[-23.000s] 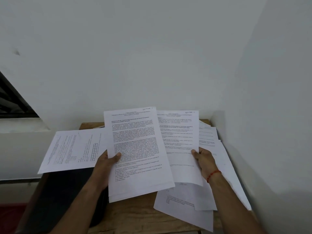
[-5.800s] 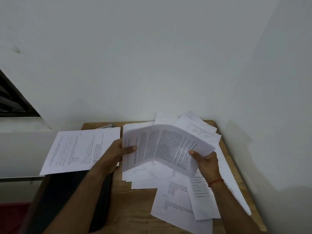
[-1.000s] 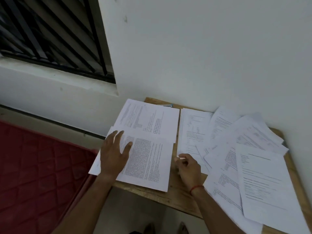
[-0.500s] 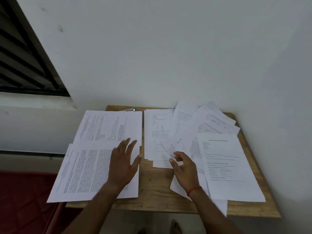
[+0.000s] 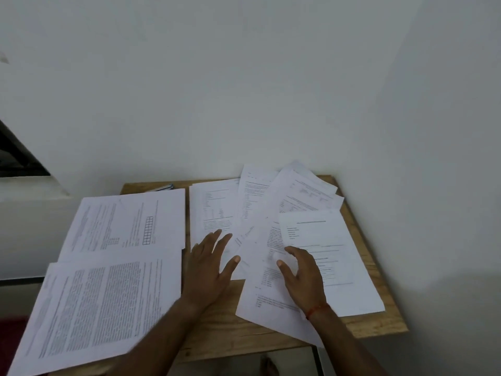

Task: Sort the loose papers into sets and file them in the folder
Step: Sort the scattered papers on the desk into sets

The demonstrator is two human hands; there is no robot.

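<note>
2 sheets or thin piles lie on the left of the worktop [image 5: 225, 329], apart from the rest, likely so each set keeps to itself: a dense-text sheet [image 5: 103, 308] nearest the person, overhanging the front edge, and just behind it a grid sheet [image 5: 127, 223], their edges meeting. the unsorted loose papers [image 5: 273, 213] are fanned across the right half, overlapping at angles, with a sparsely printed sheet [image 5: 325, 253] on top at the right. spread like this, several headings show at once, which i judge helps in matching them to sets

the left hand [image 5: 208, 270] lies flat with fingers spread, its fingertips on the upright sheet [image 5: 211, 213] at the fan's left edge and its palm over bare wood, probably to steady that sheet or slide it. the right hand [image 5: 303, 272] is over the middle of the fan, fingers loosely bent and thumb out, gripping nothing; whether it touches the paper i cannot tell. a red thread [image 5: 315, 312] circles its wrist. a thin metallic thing [image 5: 162, 187], perhaps a pen, lies at the back edge

the folder is not visible, so filing looks some way off; sorting is the step in hand. thin sheets stacked loosely will slip, so a drag could pull neighbours along
</note>
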